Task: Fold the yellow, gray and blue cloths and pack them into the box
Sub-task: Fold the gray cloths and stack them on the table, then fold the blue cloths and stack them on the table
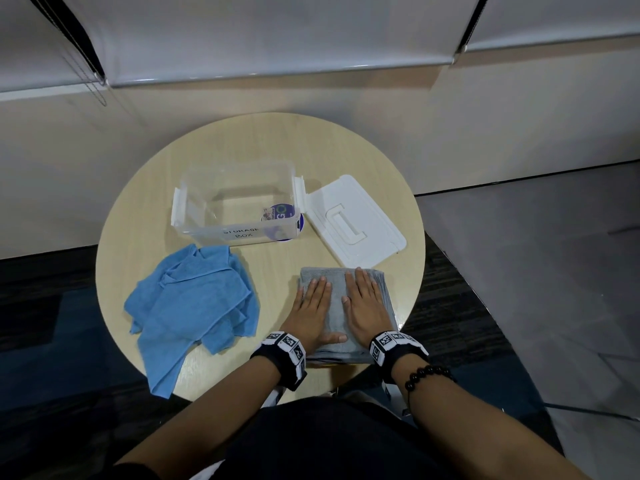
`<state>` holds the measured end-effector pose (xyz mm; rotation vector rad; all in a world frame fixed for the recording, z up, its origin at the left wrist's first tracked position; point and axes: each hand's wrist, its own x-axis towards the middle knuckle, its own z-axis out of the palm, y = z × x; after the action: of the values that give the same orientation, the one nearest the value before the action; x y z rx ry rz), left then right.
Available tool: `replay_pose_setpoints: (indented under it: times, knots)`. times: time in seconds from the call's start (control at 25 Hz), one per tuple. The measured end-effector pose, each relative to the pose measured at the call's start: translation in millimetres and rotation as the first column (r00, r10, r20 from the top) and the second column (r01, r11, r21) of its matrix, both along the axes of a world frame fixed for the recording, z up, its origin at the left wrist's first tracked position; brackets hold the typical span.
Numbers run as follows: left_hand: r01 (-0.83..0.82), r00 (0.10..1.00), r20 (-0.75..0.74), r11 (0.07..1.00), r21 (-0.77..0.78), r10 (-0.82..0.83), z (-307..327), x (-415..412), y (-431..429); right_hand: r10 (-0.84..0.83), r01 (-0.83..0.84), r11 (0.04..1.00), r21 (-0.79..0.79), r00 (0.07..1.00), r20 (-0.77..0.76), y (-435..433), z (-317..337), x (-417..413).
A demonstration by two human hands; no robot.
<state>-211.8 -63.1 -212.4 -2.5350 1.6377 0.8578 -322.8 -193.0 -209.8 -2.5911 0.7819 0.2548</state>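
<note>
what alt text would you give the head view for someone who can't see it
The left hand and right hand press flat on a folded gray cloth near the front edge of a round wooden table. A crumpled blue cloth lies to its left, and behind them sits an open clear storage box with its white lid beside it.

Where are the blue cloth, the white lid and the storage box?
blue cloth [194,303], head view, crumpled middle.
white lid [351,221], head view, handle.
storage box [239,233], head view, labelled front wall.
</note>
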Motion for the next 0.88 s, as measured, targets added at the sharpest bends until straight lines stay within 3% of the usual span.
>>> replay_pose_setpoints:
  times: [0.12, 0.28, 0.4, 0.52, 0.64, 0.72, 0.88]
  knots:
    - [-0.093, 0.984, -0.164, 0.981, -0.173, 0.064, 15, 20, 6, -0.128, 0.119, 0.991, 0.063, 0.98, 0.154, 1, 11, 10]
    - [-0.367, 0.929, -0.138, 0.811, -0.456, 0.343, 32, 59, 24, -0.147, 0.158, 0.987, -0.005, 0.926, 0.348, 19, 32, 50]
    - [-0.513, 0.837, -0.021, 0.77, -0.378, 0.547, 38, 98, 49, -0.067, 0.06, 0.998, 0.03, 0.918, 0.39, 44, 48, 89]
    - [-0.542, 0.786, 0.166, 0.793, -0.278, 0.595, 41, 135, 88, -0.039, -0.022, 0.987, 0.16, 0.931, 0.362, 74, 59, 122]
    - [-0.534, 0.769, 0.259, 0.811, -0.241, 0.584, 43, 166, 124, 0.006, -0.064, 0.961, 0.27, 0.978, 0.209, 97, 62, 141]
    - [-0.534, 0.773, 0.292, 0.826, -0.179, 0.563, 43, 180, 140, 0.047, -0.078, 0.956, 0.282, 0.992, 0.116, 108, 62, 149]
    - [-0.635, 0.713, 0.241, 0.752, -0.176, 0.658, 44, 193, 162, 0.079, -0.093, 0.931, 0.352, 0.995, 0.055, 129, 64, 164]
